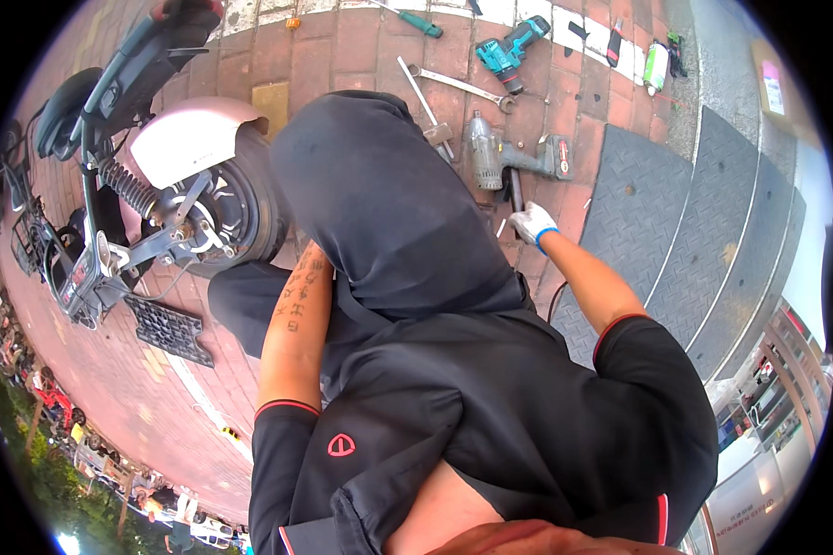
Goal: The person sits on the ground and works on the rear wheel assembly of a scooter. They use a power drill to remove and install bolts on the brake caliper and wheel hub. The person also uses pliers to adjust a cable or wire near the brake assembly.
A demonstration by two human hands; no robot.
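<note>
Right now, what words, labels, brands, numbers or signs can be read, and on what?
Left forearm: dark characters, not copied out.
Black shirt: red rounded emblem, no readable word.
Grey power tool: red label, too small.
Tan box, right edge: pink label, blurred.
White panel, lower right: reddish lettering, too blurred.

Wheel (241, 208) left of person's knee (352, 139); right hand (532, 225) on tube (516, 190), just behind impact wrench (487, 155); spanner (463, 87), then drill (504, 57) beyond; tread plates (634, 203) right of hand.

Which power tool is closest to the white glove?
The grey power tool, lying just beyond the gloved right hand; the teal one lies farther away.
</note>
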